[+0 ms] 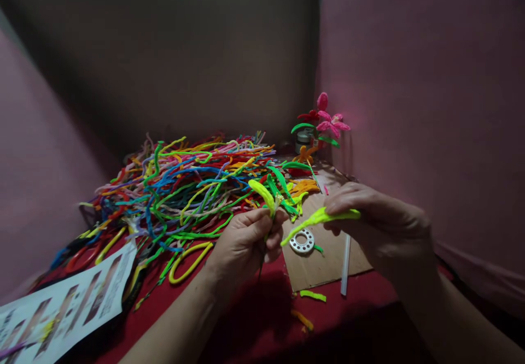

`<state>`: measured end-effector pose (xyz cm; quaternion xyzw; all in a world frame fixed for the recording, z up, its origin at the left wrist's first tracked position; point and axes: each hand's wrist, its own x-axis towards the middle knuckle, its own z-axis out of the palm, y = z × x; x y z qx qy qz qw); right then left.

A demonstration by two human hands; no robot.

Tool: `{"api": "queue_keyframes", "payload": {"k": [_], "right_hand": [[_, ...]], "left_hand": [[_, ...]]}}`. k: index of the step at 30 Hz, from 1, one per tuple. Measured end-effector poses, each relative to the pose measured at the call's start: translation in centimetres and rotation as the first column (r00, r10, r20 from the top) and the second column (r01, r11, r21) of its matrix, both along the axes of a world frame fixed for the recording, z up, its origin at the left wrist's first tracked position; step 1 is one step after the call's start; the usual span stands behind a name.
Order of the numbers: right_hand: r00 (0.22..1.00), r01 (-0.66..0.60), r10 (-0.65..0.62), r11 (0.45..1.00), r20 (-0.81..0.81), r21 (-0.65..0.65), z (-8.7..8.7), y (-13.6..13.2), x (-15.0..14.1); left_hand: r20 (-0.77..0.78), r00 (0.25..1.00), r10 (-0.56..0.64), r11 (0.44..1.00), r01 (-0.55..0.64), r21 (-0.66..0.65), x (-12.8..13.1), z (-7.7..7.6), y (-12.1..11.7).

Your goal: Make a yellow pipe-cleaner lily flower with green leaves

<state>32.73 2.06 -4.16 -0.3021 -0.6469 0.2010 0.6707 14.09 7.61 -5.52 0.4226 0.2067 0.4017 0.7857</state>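
Left hand point(246, 238): gripping stamen bundle point(278, 202) and first lime petal point(261, 192), seemingly placed. Right hand point(385, 222): pinching second lime petal point(314, 219), not yet joined, over cardboard point(326, 270)'s left edge. Loose lime pieces point(301, 200) lie beyond.

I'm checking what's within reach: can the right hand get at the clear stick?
Probably yes: the clear stick lies near the right hand, partly on the cardboard, with nothing resting on its visible part. That hand holds a yellow-green petal, though, so its grip is occupied.

Single head-worn view, facing forward and down, close above red cloth point(262, 301)
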Motion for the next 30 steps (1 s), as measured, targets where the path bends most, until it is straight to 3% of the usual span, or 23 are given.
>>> {"api": "queue_keyframes", "payload": {"k": [4,9,30], "right_hand": [[0.995,-0.096,0.096,0.992,0.007,-0.078,-0.2,0.5,-1.1],[0.991,-0.107,0.113,0.991,0.076,-0.082,-0.3,0.9,-1.6],[0.938,0.104,-0.104,0.994,0.33,0.018,-0.9,0.4,-1.5]], "left_hand": [[-0.044,0.999,-0.014,1.0,0.015,0.016,0.1,0.0,-0.2],[-0.079,0.997,0.004,0.997,0.002,0.082,0.3,-0.2,-0.4],[-0.153,0.988,-0.032,0.998,0.04,0.05,0.1,0.1,-0.6]]}}
